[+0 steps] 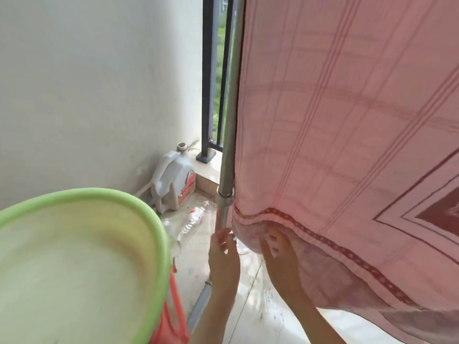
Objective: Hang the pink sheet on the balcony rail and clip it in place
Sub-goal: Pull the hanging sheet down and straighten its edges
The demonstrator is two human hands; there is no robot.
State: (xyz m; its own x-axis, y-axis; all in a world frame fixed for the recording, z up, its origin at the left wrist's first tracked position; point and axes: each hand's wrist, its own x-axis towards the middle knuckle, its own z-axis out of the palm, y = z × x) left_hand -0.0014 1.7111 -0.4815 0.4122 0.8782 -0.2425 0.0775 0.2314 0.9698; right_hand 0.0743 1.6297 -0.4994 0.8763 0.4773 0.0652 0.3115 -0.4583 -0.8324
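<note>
Both hands, left hand (pixel 223 247) and right hand (pixel 275 247), pinch the soft, light pink checked cotton sheet (pixel 347 120) at its lower-centre hem; it looks limp, best gripped along that edge.

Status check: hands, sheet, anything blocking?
Left hand and right hand both pinch pink sheet bottom corner. Sheet hangs beside metal pole. No clip visible.
</note>
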